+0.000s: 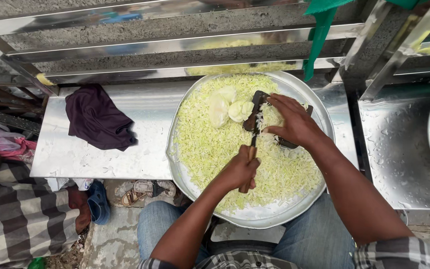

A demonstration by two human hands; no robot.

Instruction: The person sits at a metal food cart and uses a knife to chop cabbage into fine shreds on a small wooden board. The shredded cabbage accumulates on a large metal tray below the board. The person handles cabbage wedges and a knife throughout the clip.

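Cabbage (210, 144) shredded in a wide steel tray (255, 216), two bare hands at work over it.

Left hand (241, 171) has its grip clenched around the wooden handle of a knife (249, 158), whose blade points away toward the far side of the tray. Right hand (292, 121) presses down with fingers curled on a clump of cabbage lying on a dark cutting board (255, 107), its grip grasping that clump just beside the blade. Pale cabbage chunks (227, 106) sit uncut to the left of the board, touching the shreds that fill most of the tray. The tray rests on a steel tabletop (145, 149), its near edge over the person's knees. On the tabletop's left part lies a dark purple cloth (98, 119), well apart from the tray. A green cloth (319, 35) hangs from the far rail.
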